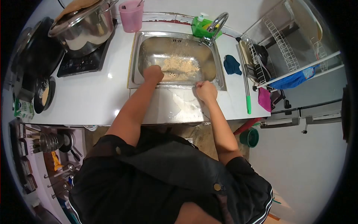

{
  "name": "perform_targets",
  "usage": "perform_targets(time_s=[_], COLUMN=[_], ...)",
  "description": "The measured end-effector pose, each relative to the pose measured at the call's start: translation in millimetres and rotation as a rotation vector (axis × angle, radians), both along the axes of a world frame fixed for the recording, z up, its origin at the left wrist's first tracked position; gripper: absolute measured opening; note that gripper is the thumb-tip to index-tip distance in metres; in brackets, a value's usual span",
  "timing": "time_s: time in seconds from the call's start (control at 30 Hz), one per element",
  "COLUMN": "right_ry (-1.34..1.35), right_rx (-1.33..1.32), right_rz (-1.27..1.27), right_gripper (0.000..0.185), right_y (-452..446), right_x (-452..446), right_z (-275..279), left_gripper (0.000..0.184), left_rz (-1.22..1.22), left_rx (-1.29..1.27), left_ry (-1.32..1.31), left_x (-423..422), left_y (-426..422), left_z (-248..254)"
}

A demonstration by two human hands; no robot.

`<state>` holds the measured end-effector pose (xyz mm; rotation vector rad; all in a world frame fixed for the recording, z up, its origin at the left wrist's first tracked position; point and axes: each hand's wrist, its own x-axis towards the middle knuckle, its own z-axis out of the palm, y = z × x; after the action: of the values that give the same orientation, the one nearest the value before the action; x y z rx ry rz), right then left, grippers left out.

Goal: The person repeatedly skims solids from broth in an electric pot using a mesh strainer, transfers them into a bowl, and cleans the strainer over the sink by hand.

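A stainless steel sink (136, 56) is set into the white counter. Pale tan residue (182, 66) covers much of the basin floor around the drain (172, 75). My left hand (153, 74) is a closed fist over the front left part of the basin. Near the front right corner, my right hand (207, 91) is also closed, at the sink's front rim. Whatever either hand may hold is hidden by the fingers. A wet patch (182, 106) shines on the counter between my forearms. The curved faucet (219, 26) stands at the back right corner of the sink.
Left of the sink, a large pot (84, 35) sits on a black cooktop (84, 67). Behind stand a pink pitcher (131, 16) and a green caddy (197, 28). To the right are a dark blue cloth (232, 65), a green-handled stick (248, 104) and a dish rack (279, 41).
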<state>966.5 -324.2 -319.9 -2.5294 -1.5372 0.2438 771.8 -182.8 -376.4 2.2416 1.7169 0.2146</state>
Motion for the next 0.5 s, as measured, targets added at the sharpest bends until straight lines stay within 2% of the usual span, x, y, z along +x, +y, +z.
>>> perform_targets(time_s=[0.23, 0.3, 0.33, 0.4, 0.5], right_ry=[0.026, 0.109, 0.109, 0.014, 0.005], right_rx=[0.239, 0.469, 0.469, 0.014, 0.048], right_rz=[-0.120, -0.197, -0.198, -0.070, -0.089], right_gripper=[0.021, 0.021, 0.021, 0.021, 0.021], right_y=[2, 5, 10, 17, 14], right_x=[0, -1, 1, 5, -6], right_z=[60, 64, 55, 29, 46], left_gripper=[0.016, 0.017, 0.017, 0.016, 0.015], left_rz=[0.036, 0.047, 0.046, 0.055, 0.029], left_rx=[-0.006, 0.025, 0.025, 0.071, 0.064], left_ry=[-0.025, -0.062, -0.061, -0.103, -0.025], left_x=[1, 0, -1, -1, -1], left_y=[-2, -2, -2, -5, -1], left_z=[4, 6, 8, 12, 8])
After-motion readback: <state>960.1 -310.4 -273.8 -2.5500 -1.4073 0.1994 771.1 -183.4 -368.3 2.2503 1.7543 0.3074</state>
